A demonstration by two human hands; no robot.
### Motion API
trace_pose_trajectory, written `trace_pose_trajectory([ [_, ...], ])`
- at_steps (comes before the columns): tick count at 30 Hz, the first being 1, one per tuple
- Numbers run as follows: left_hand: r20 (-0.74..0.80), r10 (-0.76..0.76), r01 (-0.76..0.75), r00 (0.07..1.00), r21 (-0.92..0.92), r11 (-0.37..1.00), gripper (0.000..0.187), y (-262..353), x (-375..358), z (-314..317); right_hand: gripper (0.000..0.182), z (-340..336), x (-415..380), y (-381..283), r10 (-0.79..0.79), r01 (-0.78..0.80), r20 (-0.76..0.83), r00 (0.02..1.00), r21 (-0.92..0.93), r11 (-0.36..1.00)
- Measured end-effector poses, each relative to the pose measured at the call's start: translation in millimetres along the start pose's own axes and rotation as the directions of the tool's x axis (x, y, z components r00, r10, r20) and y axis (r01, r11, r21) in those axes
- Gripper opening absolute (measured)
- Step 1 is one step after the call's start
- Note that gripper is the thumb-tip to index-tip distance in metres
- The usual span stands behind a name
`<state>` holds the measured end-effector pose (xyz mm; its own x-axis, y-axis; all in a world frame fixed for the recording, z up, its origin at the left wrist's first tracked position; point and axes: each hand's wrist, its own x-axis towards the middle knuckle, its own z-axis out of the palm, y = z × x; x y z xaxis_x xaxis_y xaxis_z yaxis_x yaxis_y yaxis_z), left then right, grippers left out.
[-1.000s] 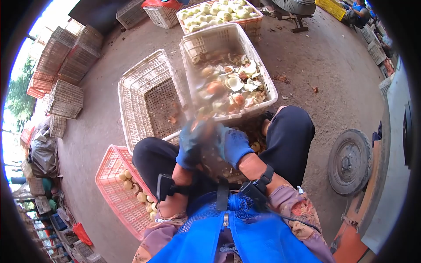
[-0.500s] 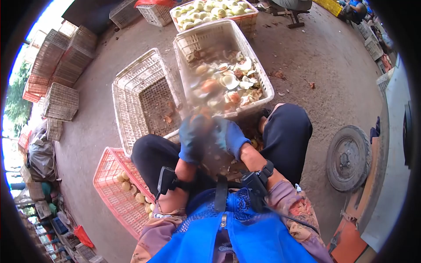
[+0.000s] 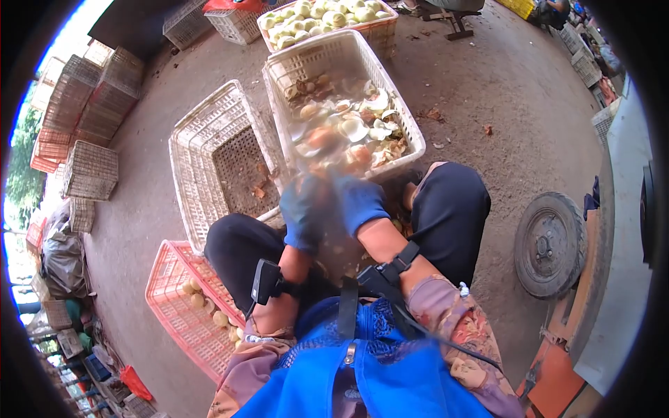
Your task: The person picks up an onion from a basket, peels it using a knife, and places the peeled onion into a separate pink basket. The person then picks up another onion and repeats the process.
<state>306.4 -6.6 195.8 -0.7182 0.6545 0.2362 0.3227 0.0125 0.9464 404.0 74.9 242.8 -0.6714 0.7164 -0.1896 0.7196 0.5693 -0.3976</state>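
Observation:
My left hand [image 3: 301, 216], in a blue-grey glove, is between my knees at the near edge of a white plastic crate [image 3: 416, 144]. Close beside it is my right hand [image 3: 361, 204] in a blue glove. A blurred patch in the picture smears the fingers of both hands, so anything they hold cannot be made out. Onion skins and cut outer layers [image 3: 354, 129], white and brown, lie in the crate in front of the hands. A second white crate [image 3: 182, 157], with a few brown skin scraps at its bottom, stands to the left.
A pink crate [image 3: 166, 282] holding pale onions [image 3: 221, 319] is by my left knee. Behind the skins crate stands a crate of peeled onions [image 3: 334, 15]. Stacked crates [image 3: 90, 171] line the left. A wheel [image 3: 550, 245] is at right. A person [image 3: 555, 12] sits far right.
My right hand has moved slightly up and tilted inward beside the left. The brownish-orange patch seen between the hands earlier is no longer distinct. The whole view has shifted slightly.

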Motion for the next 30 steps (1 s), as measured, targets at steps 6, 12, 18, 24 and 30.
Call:
trace_pose_trajectory([
  [6,0.07,0.074,-0.081,0.995,0.11,0.991,0.028,-32.3,11.0,-7.6,0.031,18.9,13.1,7.5,-0.02,0.021,-0.007,1.0,0.096,0.995],
  [12,0.3,-0.225,0.35,0.927,-0.48,0.804,0.042,-7.5,15.6,-14.1,0.022,97.0,46.3,58.1,-0.251,0.352,-0.247,0.936,0.648,0.675],
  [18,0.351,0.0,-0.122,0.936,0.327,0.937,0.043,-63.5,13.4,-29.7,0.025,-18.5,-10.6,27.3,-0.27,0.284,-0.089,0.959,0.29,0.914],
  [24,0.338,0.126,-0.24,0.933,0.319,0.917,0.034,-48.0,20.9,-27.7,0.016,-18.5,-7.0,40.1,-0.35,0.337,-0.012,0.937,0.301,0.892],
  [30,0.215,-0.034,-0.007,0.976,0.188,0.982,0.025,-17.1,12.6,-20.4,0.023,-17.0,-3.2,22.3,-0.208,0.208,-0.007,0.978,-0.013,0.978],
])
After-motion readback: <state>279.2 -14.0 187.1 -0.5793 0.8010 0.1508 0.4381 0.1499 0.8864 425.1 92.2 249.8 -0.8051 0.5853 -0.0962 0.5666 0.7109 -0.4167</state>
